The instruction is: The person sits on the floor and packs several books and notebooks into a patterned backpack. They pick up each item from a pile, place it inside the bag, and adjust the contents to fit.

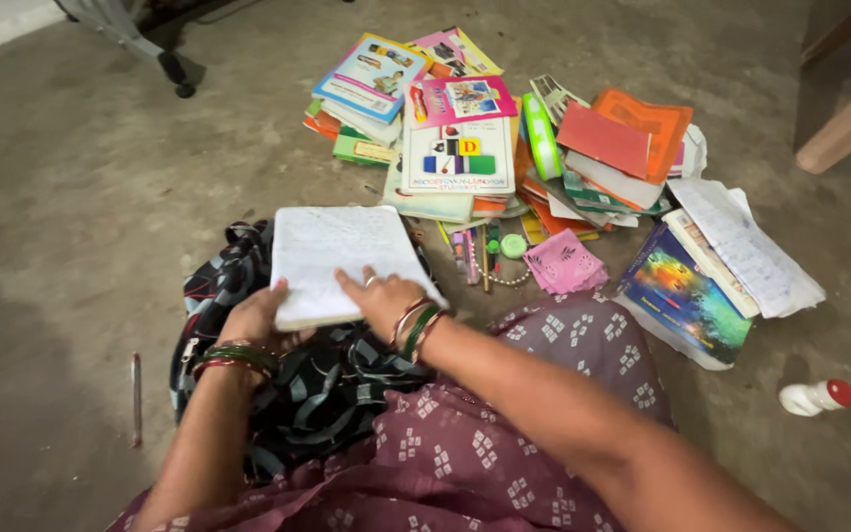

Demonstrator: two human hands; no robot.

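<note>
Head view, near to far. A maroon patterned garment (504,433) fills the lower edge. Above it, the left hand (253,320), bangled at the wrist, grips the near-left edge of a white book (342,261), fingers curled around its border. The right hand (386,300) lies on the book's near-right part, index finger extended flat on the cover; whether it clasps the edge cannot be told. The book rests above a dark striped school bag (307,394); its long axis runs roughly left to right, slightly tilted, its far edge toward the pile. A pencil (136,399) lies on the floor at left. Beyond: a pink cloth (563,264), a scattered pile of books (504,138), loose papers (751,246), a small white bottle with red cap (818,396).
</note>
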